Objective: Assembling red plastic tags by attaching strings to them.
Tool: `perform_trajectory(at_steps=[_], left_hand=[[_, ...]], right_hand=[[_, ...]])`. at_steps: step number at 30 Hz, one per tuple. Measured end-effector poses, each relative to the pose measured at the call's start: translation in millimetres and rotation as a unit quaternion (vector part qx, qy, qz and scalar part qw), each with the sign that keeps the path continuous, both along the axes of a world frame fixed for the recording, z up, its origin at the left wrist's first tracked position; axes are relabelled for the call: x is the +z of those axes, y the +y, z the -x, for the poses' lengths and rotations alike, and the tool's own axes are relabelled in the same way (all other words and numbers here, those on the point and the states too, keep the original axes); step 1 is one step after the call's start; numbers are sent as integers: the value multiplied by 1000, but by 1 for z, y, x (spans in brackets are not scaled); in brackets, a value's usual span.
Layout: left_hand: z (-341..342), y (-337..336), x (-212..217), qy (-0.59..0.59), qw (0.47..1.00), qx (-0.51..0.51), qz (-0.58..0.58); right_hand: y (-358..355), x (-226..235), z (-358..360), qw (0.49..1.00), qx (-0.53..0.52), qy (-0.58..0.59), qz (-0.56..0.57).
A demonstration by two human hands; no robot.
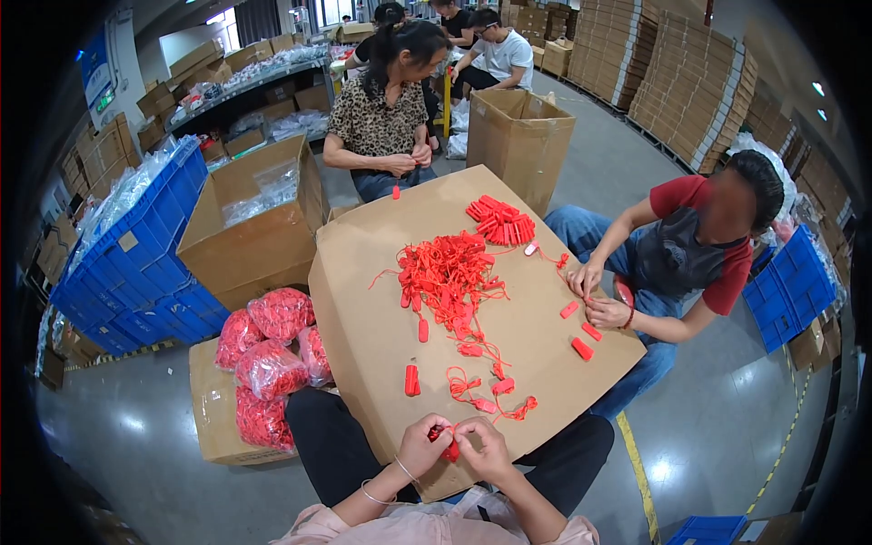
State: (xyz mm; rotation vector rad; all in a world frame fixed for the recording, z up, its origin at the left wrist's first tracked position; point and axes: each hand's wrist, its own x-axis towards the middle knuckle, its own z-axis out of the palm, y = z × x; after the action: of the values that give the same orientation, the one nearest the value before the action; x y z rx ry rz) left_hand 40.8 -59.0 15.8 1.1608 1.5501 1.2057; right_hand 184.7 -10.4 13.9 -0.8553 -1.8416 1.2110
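Note:
At the near edge of the cardboard-topped table [363, 300], my left hand [423, 447] and my right hand [485, 448] are close together with fingertips pinched. Between them is a small red plastic piece with a red cord [450, 451]; its exact kind is too small to tell. Just ahead lie a few loose red corded pieces [486, 400] and a short red stack [411, 381]. Farther off is a tangled heap of red corded pieces [447, 277], with a neat row of red pieces [501, 221] behind it.
Bagged red pieces [271, 368] rest on a carton [213, 409] at my left. Beyond are an open carton [263, 227] and blue crates [136, 245]. One co-worker [681, 241] sits at the right, another [386, 118] at the far side, by a tall carton [520, 145].

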Motion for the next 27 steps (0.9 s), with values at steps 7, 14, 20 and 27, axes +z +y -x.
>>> perform_trajectory(at_steps=[7, 14, 20, 27], left_hand=[[4, -2, 11, -31, 998, -57, 3], [14, 1, 8, -222, 965, -109, 88], [10, 1, 10, -251, 934, -180, 178], [7, 0, 9, -305, 931, -114, 166]], right_hand=[[2, -9, -7, 992, 13, 29, 124], [0, -1, -6, 987, 18, 44, 152], [-2, -5, -3, 980, 22, 92, 176], [-4, -3, -2, 939, 26, 173, 296]])
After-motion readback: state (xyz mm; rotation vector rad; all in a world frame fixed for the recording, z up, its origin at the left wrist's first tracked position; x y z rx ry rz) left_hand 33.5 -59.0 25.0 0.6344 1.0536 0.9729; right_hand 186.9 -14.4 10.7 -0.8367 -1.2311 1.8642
